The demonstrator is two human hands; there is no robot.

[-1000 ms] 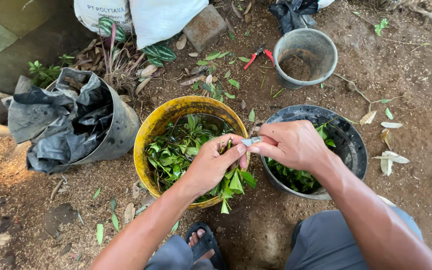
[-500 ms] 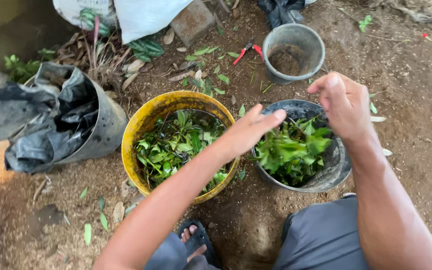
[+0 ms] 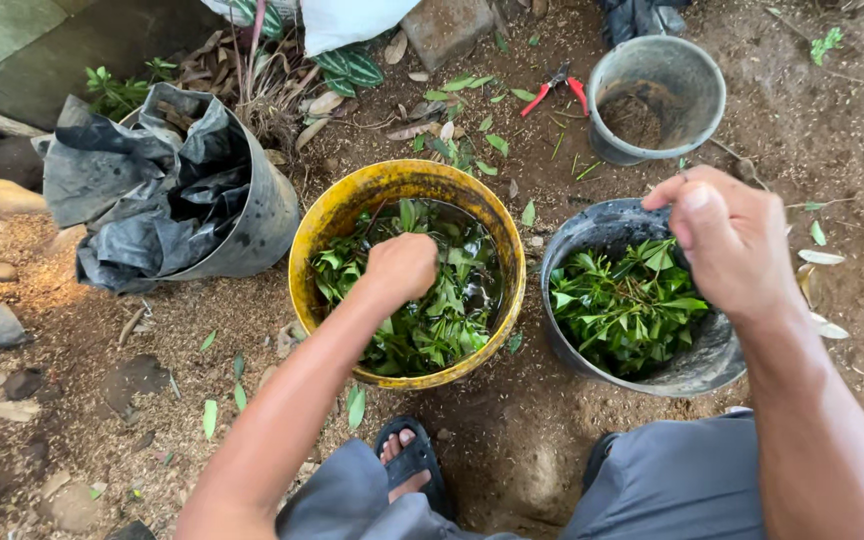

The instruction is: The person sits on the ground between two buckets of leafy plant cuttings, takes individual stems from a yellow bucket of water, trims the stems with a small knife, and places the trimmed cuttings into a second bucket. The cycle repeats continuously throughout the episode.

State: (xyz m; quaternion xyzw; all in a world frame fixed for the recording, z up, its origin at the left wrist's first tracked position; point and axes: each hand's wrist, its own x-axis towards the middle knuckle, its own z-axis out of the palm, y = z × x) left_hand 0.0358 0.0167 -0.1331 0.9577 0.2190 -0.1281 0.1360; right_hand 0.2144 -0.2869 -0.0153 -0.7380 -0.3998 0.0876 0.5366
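Outdoors, leaf-strewn bare dirt ground [image 3: 512, 440]

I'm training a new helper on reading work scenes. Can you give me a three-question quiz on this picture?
1. True or false: the left hand is down in the yellow bucket of leaves.
2. Which container lies under the right hand? A black bucket B grey bucket C plastic-lined bucket
3. What red-handled tool lies on the soil?

Key: 1 true; 2 A; 3 pruning shears.
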